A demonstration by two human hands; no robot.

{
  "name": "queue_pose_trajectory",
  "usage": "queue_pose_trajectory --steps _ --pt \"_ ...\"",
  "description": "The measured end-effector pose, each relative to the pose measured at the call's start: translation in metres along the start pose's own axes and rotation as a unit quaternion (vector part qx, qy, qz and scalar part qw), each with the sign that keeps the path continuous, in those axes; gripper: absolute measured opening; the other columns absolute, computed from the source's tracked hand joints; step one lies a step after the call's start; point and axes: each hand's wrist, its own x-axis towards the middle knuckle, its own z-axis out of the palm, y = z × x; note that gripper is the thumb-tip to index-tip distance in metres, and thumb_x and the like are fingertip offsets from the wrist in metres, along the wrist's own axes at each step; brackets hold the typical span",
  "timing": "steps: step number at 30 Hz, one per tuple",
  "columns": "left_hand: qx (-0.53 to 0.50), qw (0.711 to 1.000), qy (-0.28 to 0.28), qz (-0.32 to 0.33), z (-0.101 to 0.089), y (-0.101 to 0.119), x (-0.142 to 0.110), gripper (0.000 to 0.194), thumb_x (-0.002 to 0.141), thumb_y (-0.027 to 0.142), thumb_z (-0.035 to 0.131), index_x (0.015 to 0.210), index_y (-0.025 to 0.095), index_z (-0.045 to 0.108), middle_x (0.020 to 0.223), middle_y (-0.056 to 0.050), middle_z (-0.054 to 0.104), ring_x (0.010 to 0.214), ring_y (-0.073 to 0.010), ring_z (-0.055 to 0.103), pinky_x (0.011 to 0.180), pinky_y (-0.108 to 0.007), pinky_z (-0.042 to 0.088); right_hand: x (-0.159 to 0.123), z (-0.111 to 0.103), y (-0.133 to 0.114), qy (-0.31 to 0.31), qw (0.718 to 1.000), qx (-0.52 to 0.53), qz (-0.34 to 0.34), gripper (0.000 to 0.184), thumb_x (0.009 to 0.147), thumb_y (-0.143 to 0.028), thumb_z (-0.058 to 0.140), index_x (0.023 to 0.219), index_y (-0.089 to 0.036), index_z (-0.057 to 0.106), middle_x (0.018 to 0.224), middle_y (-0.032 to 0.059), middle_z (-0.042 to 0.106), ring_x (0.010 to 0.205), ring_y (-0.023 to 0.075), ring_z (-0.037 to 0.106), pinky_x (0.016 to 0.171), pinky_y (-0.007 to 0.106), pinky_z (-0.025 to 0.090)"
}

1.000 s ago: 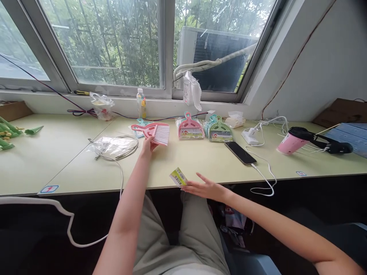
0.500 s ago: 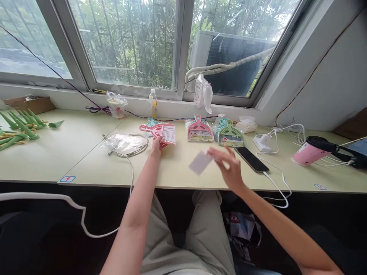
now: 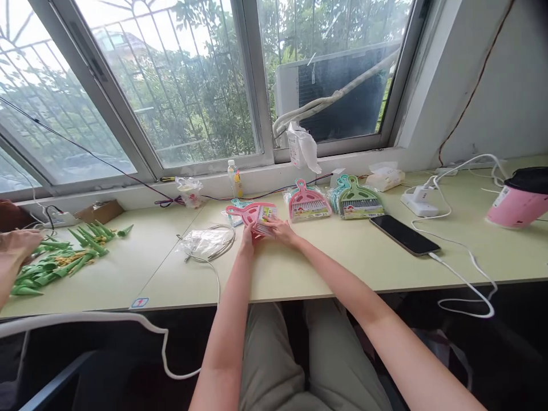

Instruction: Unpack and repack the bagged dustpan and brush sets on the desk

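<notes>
A pink mini brush and dustpan set [image 3: 246, 213] lies on the pale green table [image 3: 325, 260] in front of me. My left hand [image 3: 247, 235] grips its near edge, fingers closed on it. My right hand [image 3: 279, 227] presses a small yellow-green label card [image 3: 268, 215] against the brush's white bristles, fingers pinched on the card.
Bagged pink [image 3: 307, 202] and green [image 3: 358, 202] dustpan sets lie behind, with a clear plastic bag [image 3: 204, 241] and cable to the left. A phone [image 3: 404, 234] on a charger, a pink cup [image 3: 518, 201], green cones [image 3: 60, 257] and another person's hand [image 3: 17, 246] at far left.
My right hand carried the label card from the table's front edge up to the pink brush, where it now rests. The view swung left, showing the green cones and another hand.
</notes>
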Motion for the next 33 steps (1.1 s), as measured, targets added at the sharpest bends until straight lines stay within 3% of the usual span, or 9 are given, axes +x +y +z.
queue_pose_trajectory --steps 4,9,14,17,21,24,28,31,33 --pt "0.013 1.0 -0.017 -0.001 0.001 0.001 -0.002 0.031 0.082 0.04 0.07 0.107 0.02 0.069 0.096 -0.007 0.075 0.087 -0.022 0.071 0.075 -0.032 0.057 -0.002 -0.004 0.011 -0.023 1.0 -0.001 -0.009 0.049 0.104 -0.046 0.039 0.15 -0.037 0.051 0.164 -0.0018 0.035 0.159 0.0358 0.015 0.12 0.076 0.002" --pt "0.029 0.998 -0.046 0.01 -0.003 0.003 -0.003 0.021 0.073 0.028 0.07 0.093 0.02 0.07 0.091 -0.006 0.074 0.09 -0.0208 0.071 0.081 -0.032 0.057 -0.004 -0.018 0.006 -0.014 0.999 0.03 -0.007 0.055 0.103 -0.061 0.032 0.147 -0.037 0.055 0.166 -0.0038 0.032 0.16 0.0332 0.011 0.123 0.069 -0.004" --pt "0.033 0.999 -0.031 0.03 -0.005 0.003 -0.002 0.031 0.065 0.018 0.07 0.096 0.021 0.069 0.095 -0.004 0.075 0.091 -0.0202 0.072 0.085 -0.033 0.058 -0.005 -0.016 0.0 0.04 0.997 0.06 0.008 0.051 0.104 -0.058 0.032 0.132 -0.037 0.069 0.164 -0.0039 0.038 0.159 0.0329 0.015 0.123 0.069 -0.009" --pt "0.039 0.998 -0.023 0.033 -0.005 0.001 0.001 0.036 0.064 0.016 0.07 0.099 0.02 0.069 0.094 -0.004 0.074 0.087 -0.0185 0.071 0.083 -0.032 0.058 -0.004 -0.011 -0.003 0.128 0.986 0.099 0.045 0.044 0.1 -0.045 0.051 0.14 -0.031 0.064 0.166 0.0023 0.034 0.158 0.0323 0.019 0.127 0.064 0.002" --pt "0.062 0.997 -0.016 0.045 -0.004 -0.001 0.003 0.043 0.064 0.015 0.074 0.107 0.019 0.069 0.099 -0.005 0.075 0.087 -0.0188 0.071 0.081 -0.032 0.059 -0.002 -0.01 -0.003 0.207 0.924 0.29 0.137 0.082 0.087 -0.027 0.067 0.161 -0.026 0.032 0.168 0.0135 0.029 0.147 0.0308 0.045 0.12 0.05 0.039" --pt "0.071 0.996 -0.025 0.056 -0.003 0.0 0.002 0.051 0.063 0.016 0.079 0.113 0.021 0.068 0.103 -0.006 0.075 0.093 -0.0218 0.072 0.082 -0.034 0.059 -0.002 -0.015 -0.003 0.199 0.855 0.441 0.188 0.086 0.084 -0.017 0.068 0.161 -0.023 0.029 0.157 0.0159 0.047 0.132 0.0257 0.06 0.11 0.042 0.052" --pt "0.056 0.995 -0.057 0.067 0.001 0.002 0.0 0.065 0.059 0.018 0.084 0.122 0.024 0.067 0.108 -0.006 0.075 0.103 -0.0254 0.071 0.087 -0.036 0.058 -0.004 -0.022 -0.004 0.195 0.789 0.539 0.223 0.059 0.081 -0.009 0.072 0.137 -0.017 0.056 0.123 0.0126 0.073 0.112 0.0217 0.072 0.102 0.038 0.059" --pt "0.065 0.993 -0.081 0.065 0.003 0.004 -0.002 0.066 0.058 0.017 0.085 0.122 0.022 0.068 0.108 -0.008 0.076 0.107 -0.028 0.071 0.089 -0.037 0.058 -0.005 -0.024 -0.006 0.164 0.78 0.56 0.225 0.026 0.079 -0.008 0.077 0.101 -0.016 0.068 0.098 0.0089 0.078 0.095 0.0215 0.076 0.097 0.041 0.062" --pt "0.068 0.992 -0.091 0.064 0.004 0.004 -0.002 0.065 0.058 0.016 0.084 0.121 0.021 0.069 0.109 -0.009 0.076 0.109 -0.0289 0.07 0.09 -0.038 0.059 -0.006 -0.025 -0.006 0.159 0.776 0.566 0.228 0.021 0.077 -0.004 0.077 0.09 -0.017 0.067 0.093 0.0069 0.078 0.089 0.0201 0.076 0.096 0.042 0.062"
